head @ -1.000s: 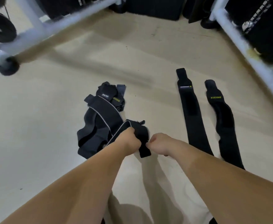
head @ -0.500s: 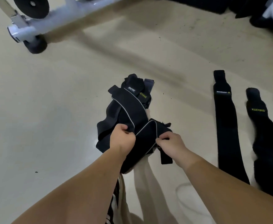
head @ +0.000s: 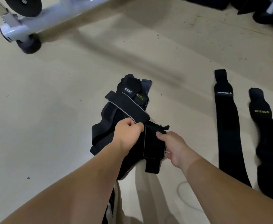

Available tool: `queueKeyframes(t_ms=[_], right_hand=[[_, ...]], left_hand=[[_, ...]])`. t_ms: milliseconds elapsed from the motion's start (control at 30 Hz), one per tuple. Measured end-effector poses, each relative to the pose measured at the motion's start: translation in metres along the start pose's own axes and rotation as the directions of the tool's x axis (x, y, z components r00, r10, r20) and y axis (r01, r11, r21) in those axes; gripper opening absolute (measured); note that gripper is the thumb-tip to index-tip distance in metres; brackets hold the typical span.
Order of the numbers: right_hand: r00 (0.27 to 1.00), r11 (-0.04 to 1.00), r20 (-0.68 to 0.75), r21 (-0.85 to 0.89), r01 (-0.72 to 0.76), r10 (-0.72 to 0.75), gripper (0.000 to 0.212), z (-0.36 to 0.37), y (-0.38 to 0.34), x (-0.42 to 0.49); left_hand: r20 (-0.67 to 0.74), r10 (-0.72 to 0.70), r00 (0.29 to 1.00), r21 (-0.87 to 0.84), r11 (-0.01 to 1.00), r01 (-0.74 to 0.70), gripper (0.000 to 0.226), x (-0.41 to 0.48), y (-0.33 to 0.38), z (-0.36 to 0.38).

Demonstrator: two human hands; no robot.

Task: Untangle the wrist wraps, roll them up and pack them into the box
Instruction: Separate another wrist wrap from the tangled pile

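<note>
While the tangled wrist wraps (head: 103,133) are lying on the floor (head: 51,126), the left hand (head: 127,131) is pinching a grey-edged strap (head: 129,109) of the pile, and the right hand (head: 173,147) is gripping a flat wrap end (head: 153,147) just beside it. To the right, the XUEYING wrap (head: 265,126) and a second wrap (head: 226,120) are lying flat.

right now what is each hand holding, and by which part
Left hand pinches the grey-edged strap at its near end; right hand grips the stitched wrap panel by its right edge.
</note>
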State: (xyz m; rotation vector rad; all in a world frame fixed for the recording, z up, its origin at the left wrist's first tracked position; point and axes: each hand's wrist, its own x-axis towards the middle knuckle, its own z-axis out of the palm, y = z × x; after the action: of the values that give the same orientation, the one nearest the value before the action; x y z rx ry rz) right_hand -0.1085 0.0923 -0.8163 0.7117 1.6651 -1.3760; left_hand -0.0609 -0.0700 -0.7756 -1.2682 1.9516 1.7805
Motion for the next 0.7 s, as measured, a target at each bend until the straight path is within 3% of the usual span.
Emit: queueKeyframes(t_ms=[133, 200, 233, 300, 367, 500, 633, 700], right_hand=[[1.000, 0.980, 0.019, 0.200, -0.010, 0.006, 0.017, -0.010, -0.010, -0.006], [0.999, 0.960, 0.043, 0.281, -0.001, -0.012, 0.024, -0.013, -0.015, -0.010], [0.998, 0.947, 0.058, 0.320, -0.006, -0.014, 0.025, -0.013, -0.017, -0.011], [0.997, 0.941, 0.075, 0.339, -0.021, -0.005, 0.021, -0.011, -0.025, -0.021], [0.996, 0.951, 0.094, 0.308, -0.038, 0.009, 0.020, -0.008, -0.033, -0.034], [0.999, 0.966, 0.034, 0.258, -0.002, -0.007, 0.035, -0.003, -0.049, -0.062], [0.971, 0.967, -0.212, 0.202, 0.158, -0.114, 0.017, -0.005, -0.069, -0.100], [0.957, 0.958, -0.235, 0.187, 0.216, -0.169, 0.024, -0.008, -0.078, -0.119]], left_hand=[[0.069, -0.085, 0.994, -0.189, 0.977, 0.097, 0.037, -0.009, 0.023, 0.005], [0.148, -0.147, 0.978, -0.296, 0.937, 0.185, 0.010, -0.013, 0.031, 0.008], [0.216, -0.176, 0.960, -0.324, 0.915, 0.241, 0.016, -0.014, 0.034, 0.008], [0.239, -0.199, 0.950, -0.359, 0.891, 0.277, 0.051, -0.018, 0.037, 0.011], [0.180, -0.172, 0.968, -0.307, 0.926, 0.222, 0.054, -0.022, 0.043, 0.013], [0.096, 0.010, 0.995, -0.059, 0.998, -0.004, 0.018, -0.042, 0.059, 0.014], [0.199, 0.220, 0.955, 0.076, 0.968, -0.239, 0.026, -0.073, 0.081, 0.016], [0.261, 0.291, 0.921, 0.117, 0.937, -0.329, 0.027, -0.090, 0.097, 0.016]])
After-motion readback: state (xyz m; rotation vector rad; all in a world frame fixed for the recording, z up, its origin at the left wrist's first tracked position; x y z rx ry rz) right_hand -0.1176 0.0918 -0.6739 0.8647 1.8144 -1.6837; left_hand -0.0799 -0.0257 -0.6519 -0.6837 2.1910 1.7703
